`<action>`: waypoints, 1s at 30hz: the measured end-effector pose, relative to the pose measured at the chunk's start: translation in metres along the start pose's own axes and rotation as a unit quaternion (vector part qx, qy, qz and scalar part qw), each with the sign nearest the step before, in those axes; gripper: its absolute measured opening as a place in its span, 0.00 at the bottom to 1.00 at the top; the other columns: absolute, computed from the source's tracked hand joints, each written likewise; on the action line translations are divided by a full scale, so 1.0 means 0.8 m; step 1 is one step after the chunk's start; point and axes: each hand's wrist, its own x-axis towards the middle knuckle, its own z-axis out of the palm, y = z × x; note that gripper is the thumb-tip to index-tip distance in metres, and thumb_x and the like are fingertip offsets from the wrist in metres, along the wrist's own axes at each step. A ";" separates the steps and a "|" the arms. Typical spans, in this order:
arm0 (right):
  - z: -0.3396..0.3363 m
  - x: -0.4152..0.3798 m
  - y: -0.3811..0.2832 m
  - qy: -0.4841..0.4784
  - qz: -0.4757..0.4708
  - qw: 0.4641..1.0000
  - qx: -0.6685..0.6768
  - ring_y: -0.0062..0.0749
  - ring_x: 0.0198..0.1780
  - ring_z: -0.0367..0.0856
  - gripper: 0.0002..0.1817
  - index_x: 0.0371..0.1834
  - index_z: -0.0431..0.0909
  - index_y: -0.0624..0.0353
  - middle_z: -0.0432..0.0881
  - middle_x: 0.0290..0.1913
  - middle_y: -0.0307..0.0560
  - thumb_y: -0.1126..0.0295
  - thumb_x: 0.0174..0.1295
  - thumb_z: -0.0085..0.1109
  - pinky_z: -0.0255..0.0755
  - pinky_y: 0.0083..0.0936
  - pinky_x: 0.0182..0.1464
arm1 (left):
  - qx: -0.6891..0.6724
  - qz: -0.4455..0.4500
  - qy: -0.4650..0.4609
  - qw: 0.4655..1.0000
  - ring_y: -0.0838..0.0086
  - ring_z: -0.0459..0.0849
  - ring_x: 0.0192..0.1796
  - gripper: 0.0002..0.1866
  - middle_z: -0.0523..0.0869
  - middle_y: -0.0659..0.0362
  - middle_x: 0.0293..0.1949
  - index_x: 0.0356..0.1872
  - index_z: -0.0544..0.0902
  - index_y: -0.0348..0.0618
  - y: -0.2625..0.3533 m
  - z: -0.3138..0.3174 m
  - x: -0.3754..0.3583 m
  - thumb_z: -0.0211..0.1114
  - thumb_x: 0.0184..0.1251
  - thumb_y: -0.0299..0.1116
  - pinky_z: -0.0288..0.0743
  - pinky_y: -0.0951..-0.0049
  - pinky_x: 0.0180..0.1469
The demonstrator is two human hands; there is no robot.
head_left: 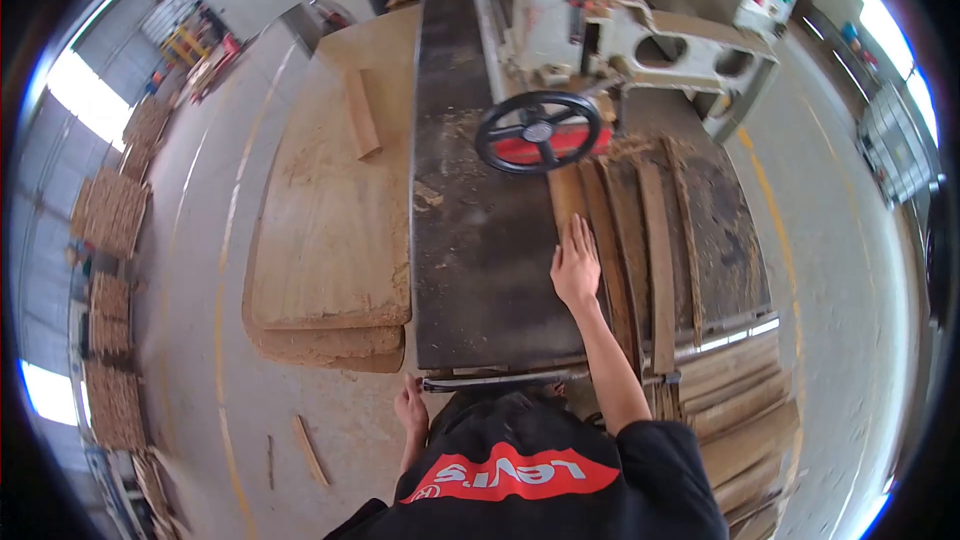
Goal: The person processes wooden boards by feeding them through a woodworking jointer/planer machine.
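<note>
My right hand [577, 262] lies flat, fingers stretched forward, on the near end of a wooden board [567, 198]. That board runs forward under a black handwheel [538, 132] and a red guard on the dark machine table [485, 285]. Low on the left, my left hand [410, 408] is closed beside the left end of a metal bar [500, 380] along the table's front edge. Whether its fingers grip the bar or something small, I cannot make out. More wooden strips [657, 260] lie lengthwise to the right of my right hand.
Left of the machine, a stack of wide wooden panels [335, 270] carries a loose wood block [362, 115]. A white machine head [550, 15] stands at the back. Rough boards [740, 410] are piled at lower right. An offcut [310, 450] lies on the floor.
</note>
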 end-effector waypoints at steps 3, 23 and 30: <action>0.000 0.000 0.000 -0.021 -0.006 1.000 -0.010 0.51 0.84 0.63 0.29 0.78 0.69 0.69 0.66 0.83 0.60 0.70 0.76 0.52 0.61 0.43 0.84 | 0.068 0.190 0.331 0.922 0.56 0.88 0.51 0.22 0.87 0.44 0.43 0.53 0.85 0.31 0.063 0.005 -0.014 0.60 0.86 0.46 0.80 0.63 0.53; 0.030 0.092 -0.018 0.098 0.014 0.995 0.032 0.58 0.57 0.89 0.11 0.50 0.88 0.68 0.90 0.56 0.62 0.72 0.72 0.64 0.83 0.43 0.59 | 0.295 0.431 0.127 0.843 0.48 0.59 0.84 0.35 0.66 0.46 0.80 0.73 0.72 0.37 0.470 0.106 0.448 0.71 0.71 0.43 0.59 0.44 0.81; 0.064 0.147 -0.016 0.135 -0.003 0.990 0.026 0.54 0.46 0.91 0.12 0.41 0.90 0.67 0.92 0.44 0.59 0.69 0.76 0.62 0.84 0.42 0.50 | 0.357 0.406 0.069 0.838 0.59 0.51 0.89 0.46 0.55 0.51 0.87 0.85 0.59 0.39 0.498 0.080 0.537 0.64 0.75 0.54 0.49 0.46 0.87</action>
